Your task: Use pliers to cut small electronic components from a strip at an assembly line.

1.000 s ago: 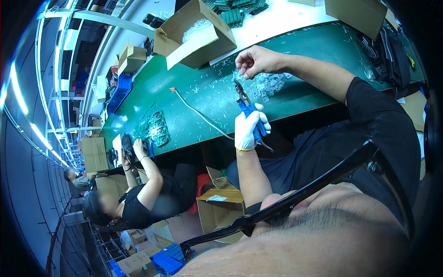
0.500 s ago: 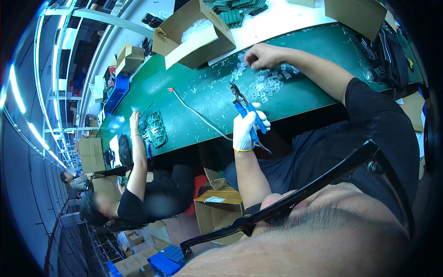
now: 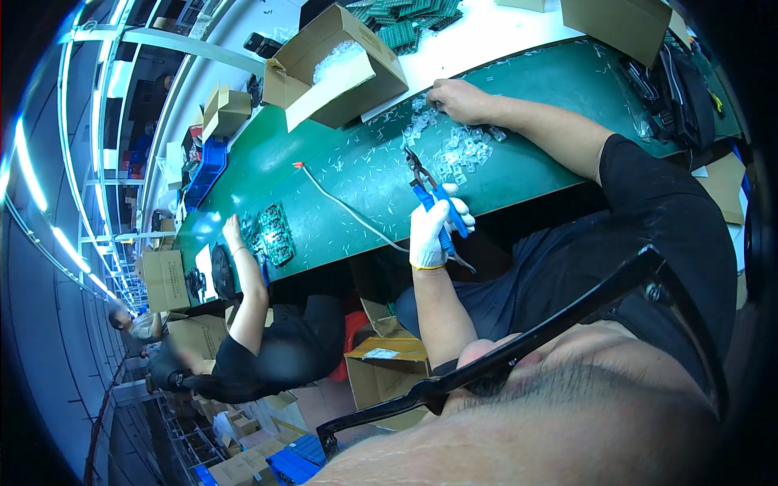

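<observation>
My left hand (image 3: 431,230) wears a white glove with a yellow-edged cuff and is closed round blue-handled pliers (image 3: 438,204). Their dark jaws point up and away over the green table (image 3: 332,158). My bare right hand (image 3: 460,100) rests beyond them, back upward, fingers bent together at scattered small clear plastic pieces (image 3: 420,121). Whatever its fingertips pinch is too small to make out. Between the two hands lies a pile of clear plastic pieces (image 3: 466,152). Thin pale clippings are strewn over the tabletop around the pile.
An open cardboard box (image 3: 348,97) with clear pieces inside stands at the table's far edge. A grey cable (image 3: 344,206) with an orange tip crosses the table. At left, a co-worker's arm (image 3: 250,283) reaches toward green circuit boards (image 3: 271,235). A black bag (image 3: 681,101) lies far right.
My right hand has lowered slightly and its fingers now meet the small clear pieces. The pliers stay nearly still in my left hand. The co-worker's arm has shifted.
</observation>
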Tool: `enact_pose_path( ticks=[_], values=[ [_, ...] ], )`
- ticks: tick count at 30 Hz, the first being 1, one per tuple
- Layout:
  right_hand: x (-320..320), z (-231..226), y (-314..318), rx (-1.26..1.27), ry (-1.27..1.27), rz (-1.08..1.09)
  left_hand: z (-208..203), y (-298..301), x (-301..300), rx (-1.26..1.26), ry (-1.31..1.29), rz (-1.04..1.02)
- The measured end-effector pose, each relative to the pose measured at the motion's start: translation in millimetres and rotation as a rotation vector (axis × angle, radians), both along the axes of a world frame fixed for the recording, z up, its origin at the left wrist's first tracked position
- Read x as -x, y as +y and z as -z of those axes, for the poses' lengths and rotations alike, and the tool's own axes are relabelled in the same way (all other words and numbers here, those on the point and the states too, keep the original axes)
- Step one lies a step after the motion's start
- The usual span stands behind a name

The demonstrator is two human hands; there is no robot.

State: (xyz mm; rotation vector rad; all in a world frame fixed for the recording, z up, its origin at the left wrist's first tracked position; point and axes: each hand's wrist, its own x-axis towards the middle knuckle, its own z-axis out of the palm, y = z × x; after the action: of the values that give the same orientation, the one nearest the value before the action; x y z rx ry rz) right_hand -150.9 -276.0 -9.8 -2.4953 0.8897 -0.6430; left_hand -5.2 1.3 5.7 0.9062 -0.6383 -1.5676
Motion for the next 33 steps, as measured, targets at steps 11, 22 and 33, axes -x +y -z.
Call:
enact_pose_path(
  ticks=[11, 22, 33],
  values=[
    [-1, -23, 7, -1.17, -0.609, -0.279, -1, 0, 0, 0.025, 0.041, 0.068],
    [0, -63, 49, -1.359, -0.61, -0.357, 4, 2, -5, 0.074, 0.012, 0.101],
    [-6, -62, 54, -1.46, -0.487, -0.193, 7, 0, -6, 0.046, 0.021, 0.108]
  ],
)
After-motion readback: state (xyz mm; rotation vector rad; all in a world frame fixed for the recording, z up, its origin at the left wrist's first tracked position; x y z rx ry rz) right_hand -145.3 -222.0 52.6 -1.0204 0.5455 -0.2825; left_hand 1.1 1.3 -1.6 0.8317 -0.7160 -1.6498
